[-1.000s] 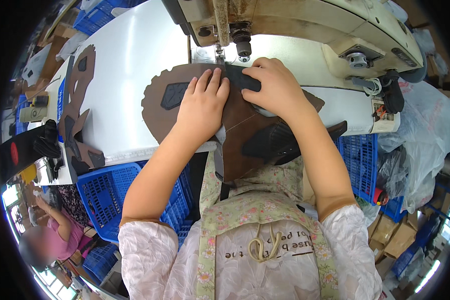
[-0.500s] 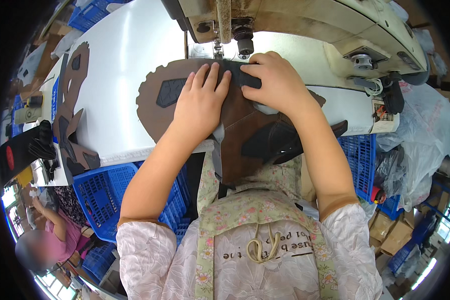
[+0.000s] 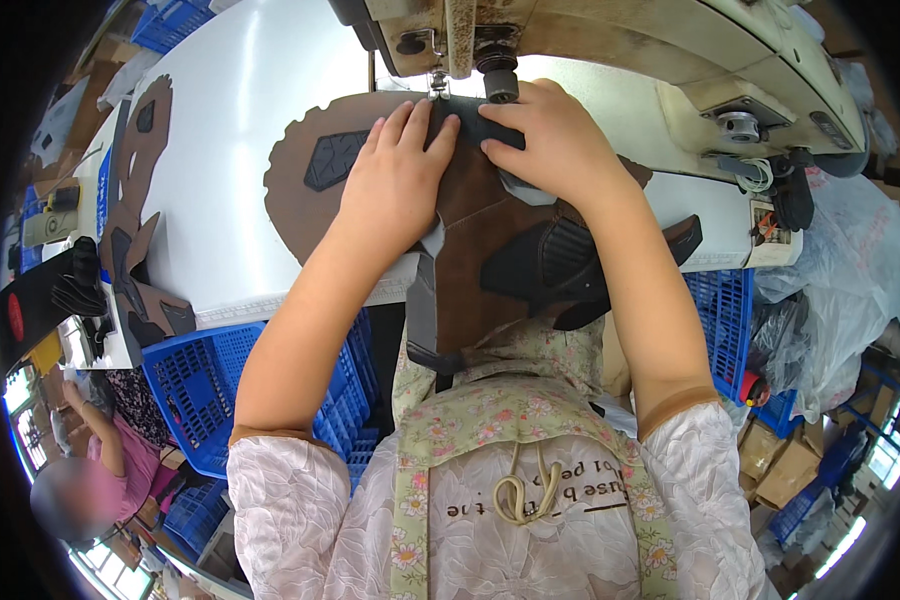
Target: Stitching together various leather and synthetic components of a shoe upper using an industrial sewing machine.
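Note:
A brown leather shoe upper (image 3: 300, 215) with black patches lies under the presser foot (image 3: 438, 86) of a sewing machine. Its lower part hangs over the table's front edge against my apron. Flat on the brown leather, left of the foot, rests my left hand (image 3: 398, 180) with fingers stretched forward. My right hand (image 3: 560, 145) lies on the black strip (image 3: 470, 122) right of the foot, thumb and forefinger apart. Its other fingers are partly hidden beside the machine's black knob (image 3: 499, 84). The far edge of the upper reaches the foot.
The machine's arm (image 3: 610, 40) spans the top right over the white table (image 3: 220, 200). More brown cut pieces (image 3: 135, 190) lie at the table's left end. Blue baskets (image 3: 195, 400) stand below the table. Clear plastic bags (image 3: 850, 270) are at right; a person in pink (image 3: 120, 470) sits at far left.
The upper has slid away from me, its far edge now up at the presser foot. Both my hands have gone forward with it.

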The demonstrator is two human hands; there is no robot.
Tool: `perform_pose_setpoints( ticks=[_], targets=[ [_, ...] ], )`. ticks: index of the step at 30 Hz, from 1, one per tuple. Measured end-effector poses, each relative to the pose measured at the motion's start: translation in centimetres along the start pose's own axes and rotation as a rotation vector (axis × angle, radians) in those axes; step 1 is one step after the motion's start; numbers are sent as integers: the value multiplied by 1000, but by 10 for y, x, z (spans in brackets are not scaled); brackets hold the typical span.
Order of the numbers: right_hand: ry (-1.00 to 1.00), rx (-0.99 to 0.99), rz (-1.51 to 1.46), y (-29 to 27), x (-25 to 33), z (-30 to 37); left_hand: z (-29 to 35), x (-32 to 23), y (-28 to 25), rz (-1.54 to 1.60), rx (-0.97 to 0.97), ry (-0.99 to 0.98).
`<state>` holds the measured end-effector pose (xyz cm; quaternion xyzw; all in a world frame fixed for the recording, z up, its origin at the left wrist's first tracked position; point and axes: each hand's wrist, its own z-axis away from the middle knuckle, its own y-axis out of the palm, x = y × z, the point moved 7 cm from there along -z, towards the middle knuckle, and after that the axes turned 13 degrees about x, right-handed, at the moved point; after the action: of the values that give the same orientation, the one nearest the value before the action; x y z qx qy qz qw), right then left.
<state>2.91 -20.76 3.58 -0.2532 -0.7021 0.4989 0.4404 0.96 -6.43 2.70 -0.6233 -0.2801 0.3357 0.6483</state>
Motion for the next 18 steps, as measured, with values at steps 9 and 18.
perform_pose_setpoints(
  ticks=[9,18],
  targets=[
    [22,20,7,0,-1,-4,-2,3,0,7,-3,-13],
    [33,34,19,-2,0,-5,-2,6,-1,25,-26,-4]
  ],
)
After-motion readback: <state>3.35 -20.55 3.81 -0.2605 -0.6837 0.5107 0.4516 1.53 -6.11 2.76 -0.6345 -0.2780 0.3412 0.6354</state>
